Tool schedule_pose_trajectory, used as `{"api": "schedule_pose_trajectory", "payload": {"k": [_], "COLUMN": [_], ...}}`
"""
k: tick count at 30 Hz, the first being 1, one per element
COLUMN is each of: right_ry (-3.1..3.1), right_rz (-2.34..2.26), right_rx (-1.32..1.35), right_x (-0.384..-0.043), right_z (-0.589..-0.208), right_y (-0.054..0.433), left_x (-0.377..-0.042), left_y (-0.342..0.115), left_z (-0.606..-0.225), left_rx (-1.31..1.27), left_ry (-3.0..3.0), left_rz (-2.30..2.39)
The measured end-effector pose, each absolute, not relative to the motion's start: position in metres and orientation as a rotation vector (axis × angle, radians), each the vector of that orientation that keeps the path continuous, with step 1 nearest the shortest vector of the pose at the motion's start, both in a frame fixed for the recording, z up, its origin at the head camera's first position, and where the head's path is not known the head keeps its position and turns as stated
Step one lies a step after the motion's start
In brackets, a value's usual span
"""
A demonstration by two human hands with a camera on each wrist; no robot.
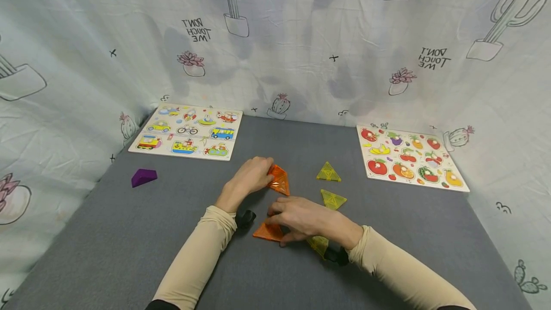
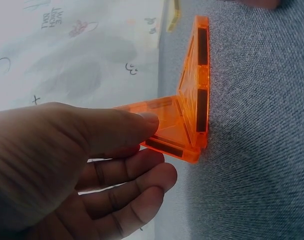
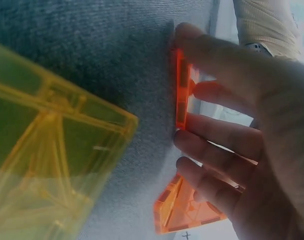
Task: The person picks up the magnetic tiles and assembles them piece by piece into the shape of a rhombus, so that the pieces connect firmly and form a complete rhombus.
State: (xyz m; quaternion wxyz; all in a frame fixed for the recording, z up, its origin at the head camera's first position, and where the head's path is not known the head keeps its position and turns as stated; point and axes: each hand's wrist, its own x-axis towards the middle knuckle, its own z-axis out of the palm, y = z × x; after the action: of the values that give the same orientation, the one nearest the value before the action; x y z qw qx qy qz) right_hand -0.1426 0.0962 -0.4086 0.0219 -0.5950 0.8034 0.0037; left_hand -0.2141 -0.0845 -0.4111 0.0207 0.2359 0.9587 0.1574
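Note:
My left hand [image 1: 246, 180] pinches an orange triangular magnetic tile [image 2: 169, 120] between thumb and fingers. This tile tilts up and meets a second orange triangular tile [image 2: 199, 75] along one edge, the second lying on the grey table. Nearer the front, my right hand [image 1: 303, 217] grips another orange triangular tile [image 1: 267, 232] that lies flat. In the right wrist view, thumb and fingers sit around that tile [image 3: 182, 95], which shows edge-on. A yellow triangular tile [image 1: 319, 245] lies partly hidden beneath the right wrist.
Two more yellow triangular tiles [image 1: 328, 172] lie right of the hands, one partly behind the right hand. A purple piece [image 1: 144, 177] is at the left. Picture puzzle boards with vehicles [image 1: 195, 146] and fruits [image 1: 389, 157] lie near the cloth backdrop [image 1: 297, 75].

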Motion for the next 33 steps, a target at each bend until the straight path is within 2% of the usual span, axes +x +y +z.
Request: {"api": "schedule_pose_trajectory", "payload": {"k": [23, 33], "right_ry": [2.583, 2.675], "right_rz": [-0.408, -0.396], "right_rx": [-1.917, -1.959], "right_x": [-0.150, -0.159], "right_z": [-0.411, -0.414], "right_y": [0.092, 0.096], "left_x": [-0.215, -0.219], "left_y": [-0.087, -0.091], "left_z": [-0.416, -0.416], "left_rx": [0.783, 0.761], "left_ry": [3.013, 3.008], "left_rz": [0.486, 0.491]}}
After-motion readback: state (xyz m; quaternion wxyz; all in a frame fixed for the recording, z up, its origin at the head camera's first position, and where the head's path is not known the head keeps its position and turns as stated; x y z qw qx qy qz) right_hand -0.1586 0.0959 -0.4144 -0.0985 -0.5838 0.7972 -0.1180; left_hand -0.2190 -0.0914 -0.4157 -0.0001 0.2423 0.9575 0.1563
